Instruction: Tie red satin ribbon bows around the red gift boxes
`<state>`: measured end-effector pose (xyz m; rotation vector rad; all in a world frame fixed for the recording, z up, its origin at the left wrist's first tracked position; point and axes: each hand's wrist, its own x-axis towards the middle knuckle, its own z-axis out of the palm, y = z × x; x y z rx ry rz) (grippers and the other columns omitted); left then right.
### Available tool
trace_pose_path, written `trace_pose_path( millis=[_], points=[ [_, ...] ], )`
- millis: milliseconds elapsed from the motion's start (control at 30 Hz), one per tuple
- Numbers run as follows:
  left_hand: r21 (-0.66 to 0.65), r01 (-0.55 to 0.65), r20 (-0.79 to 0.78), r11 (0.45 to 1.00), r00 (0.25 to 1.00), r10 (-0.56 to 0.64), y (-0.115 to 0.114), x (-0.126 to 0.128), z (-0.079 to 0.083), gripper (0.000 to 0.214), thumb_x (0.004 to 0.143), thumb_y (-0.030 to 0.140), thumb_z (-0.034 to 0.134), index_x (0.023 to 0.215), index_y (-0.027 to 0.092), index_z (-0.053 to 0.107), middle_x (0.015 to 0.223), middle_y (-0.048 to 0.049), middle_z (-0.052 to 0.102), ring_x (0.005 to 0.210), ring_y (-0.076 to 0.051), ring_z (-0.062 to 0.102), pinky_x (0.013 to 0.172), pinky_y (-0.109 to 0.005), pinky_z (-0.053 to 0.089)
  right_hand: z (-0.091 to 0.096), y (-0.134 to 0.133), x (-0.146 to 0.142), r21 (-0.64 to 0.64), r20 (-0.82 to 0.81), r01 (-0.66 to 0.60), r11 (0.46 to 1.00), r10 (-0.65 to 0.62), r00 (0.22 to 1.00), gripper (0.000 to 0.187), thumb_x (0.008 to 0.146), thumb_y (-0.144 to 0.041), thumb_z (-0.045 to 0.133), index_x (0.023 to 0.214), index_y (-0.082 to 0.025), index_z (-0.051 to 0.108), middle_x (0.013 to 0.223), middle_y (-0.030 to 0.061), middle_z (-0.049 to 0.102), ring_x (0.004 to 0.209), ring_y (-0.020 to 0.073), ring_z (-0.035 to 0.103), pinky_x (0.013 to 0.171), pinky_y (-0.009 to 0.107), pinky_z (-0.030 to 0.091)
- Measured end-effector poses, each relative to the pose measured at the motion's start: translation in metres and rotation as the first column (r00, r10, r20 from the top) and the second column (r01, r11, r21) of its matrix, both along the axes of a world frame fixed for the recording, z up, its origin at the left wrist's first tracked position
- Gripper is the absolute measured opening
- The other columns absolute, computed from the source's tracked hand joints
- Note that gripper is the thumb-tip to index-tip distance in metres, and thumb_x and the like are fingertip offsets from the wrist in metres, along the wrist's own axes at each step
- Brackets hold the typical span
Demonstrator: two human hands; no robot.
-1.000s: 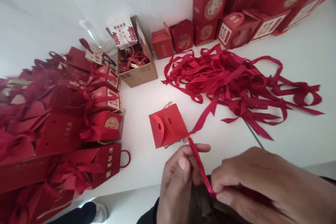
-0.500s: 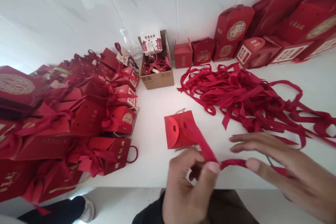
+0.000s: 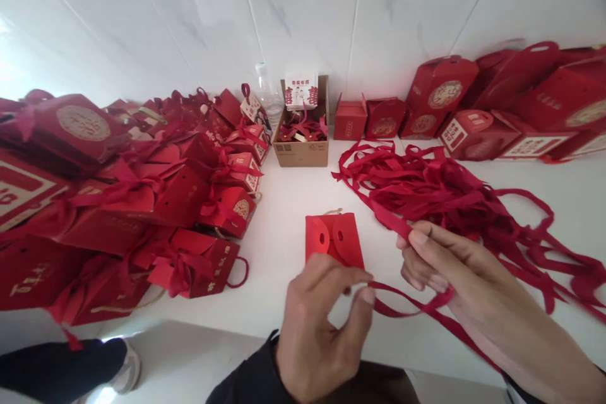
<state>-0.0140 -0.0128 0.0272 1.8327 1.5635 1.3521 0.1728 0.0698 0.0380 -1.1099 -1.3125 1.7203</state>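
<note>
The red ribbon (image 3: 392, 221) is pinched in the left hand (image 3: 319, 328); the right hand (image 3: 466, 284), seen spread half a second ago, is now pinched on ribbon as well, so that two points of control are provided; the red box (image 3: 348, 251), no longer overlapped by ribbon, is found on the bench (image 3: 284, 221) just beyond the left hand, seemingly untied; beyond the right hand, a ribbon pile (image 3: 426, 183) is spread

Clear bottle (image 3: 267, 100) beside cardboard box (image 3: 303, 156), near pale tiled wall (image 3: 303, 19); light shoe (image 3: 129, 369), lower left.
</note>
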Motion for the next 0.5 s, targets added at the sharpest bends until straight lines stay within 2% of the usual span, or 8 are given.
trace_pose_path(
  millis=[67,133,200,267,333,400,433,500],
  points=[
    [0.065,-0.148,-0.092,0.987,0.984,0.154,0.005,-0.009,0.0,0.018,0.097,0.012,0.058,0.108,0.02,0.07,0.102,-0.0069,0.066,0.097,-0.018,0.063,0.083,-0.029,0.054,-0.003,0.01,0.0,0.064,0.132,-0.036,0.997,0.027,0.991,0.048,0.098,-0.062,0.064,0.073,-0.023,0.051,0.063,-0.0052,0.038,0.059,0.0133,0.033,0.052,0.025,0.031],
    [0.072,-0.223,-0.209,0.972,0.95,0.233,0.012,-0.017,-0.002,0.022,0.096,0.011,0.056,0.113,0.02,0.068,0.117,-0.0109,0.062,0.115,-0.023,0.059,0.095,-0.037,0.053,-0.003,0.02,0.0,0.131,0.246,-0.122,0.984,0.087,0.965,0.047,0.096,-0.066,0.064,0.077,-0.024,0.057,0.063,-0.0057,0.037,0.058,0.0128,0.028,0.05,0.026,0.026],
    [0.029,-0.208,-0.294,0.978,0.933,0.207,0.019,-0.024,-0.007,0.027,0.095,0.011,0.057,0.118,0.019,0.065,0.132,-0.0145,0.057,0.129,-0.029,0.052,0.105,-0.047,0.05,-0.003,0.028,-0.001,0.163,0.316,-0.211,0.964,0.151,0.937,0.045,0.097,-0.066,0.063,0.082,-0.024,0.061,0.064,-0.0052,0.04,0.057,0.0128,0.03,0.05,0.026,0.025],
    [-0.015,-0.166,-0.314,0.986,0.937,0.153,0.025,-0.028,-0.013,0.031,0.093,0.01,0.056,0.122,0.018,0.064,0.137,-0.0163,0.054,0.133,-0.031,0.051,0.108,-0.05,0.049,-0.003,0.032,-0.002,0.142,0.341,-0.275,0.951,0.213,0.916,0.043,0.099,-0.064,0.06,0.083,-0.023,0.061,0.067,-0.0037,0.047,0.058,0.0133,0.035,0.05,0.026,0.027],
    [-0.026,-0.141,-0.292,0.99,0.948,0.127,0.028,-0.029,-0.018,0.033,0.092,0.008,0.055,0.123,0.017,0.063,0.136,-0.0162,0.056,0.131,-0.029,0.053,0.109,-0.049,0.051,-0.004,0.034,-0.005,0.098,0.335,-0.308,0.946,0.26,0.906,0.042,0.1,-0.061,0.057,0.082,-0.024,0.058,0.066,-0.0044,0.044,0.057,0.0133,0.035,0.049,0.026,0.026],
    [-0.013,-0.127,-0.273,0.992,0.955,0.119,0.029,-0.028,-0.02,0.034,0.093,0.006,0.052,0.124,0.017,0.062,0.134,-0.0153,0.058,0.129,-0.027,0.056,0.108,-0.046,0.052,-0.004,0.034,-0.009,0.086,0.352,-0.315,0.945,0.267,0.897,0.041,0.101,-0.06,0.055,0.081,-0.024,0.056,0.064,-0.0065,0.033,0.055,0.0129,0.028,0.048,0.027,0.023],
    [-0.002,-0.126,-0.272,0.992,0.955,0.12,0.029,-0.028,-0.021,0.035,0.094,0.006,0.051,0.125,0.018,0.061,0.133,-0.0152,0.059,0.128,-0.027,0.056,0.108,-0.046,0.053,-0.004,0.033,-0.012,0.105,0.372,-0.313,0.944,0.254,0.893,0.041,0.101,-0.059,0.054,0.081,-0.023,0.056,0.064,-0.0069,0.03,0.055,0.013,0.025,0.049,0.027,0.022],
    [0.014,-0.133,-0.285,0.991,0.949,0.131,0.028,-0.027,-0.02,0.037,0.094,0.004,0.047,0.126,0.018,0.06,0.135,-0.0157,0.058,0.129,-0.027,0.057,0.107,-0.047,0.054,-0.002,0.031,-0.017,0.164,0.411,-0.312,0.936,0.223,0.884,0.042,0.101,-0.058,0.056,0.079,-0.023,0.058,0.065,-0.0059,0.032,0.057,0.0135,0.027,0.051,0.027,0.024]
  ],
)
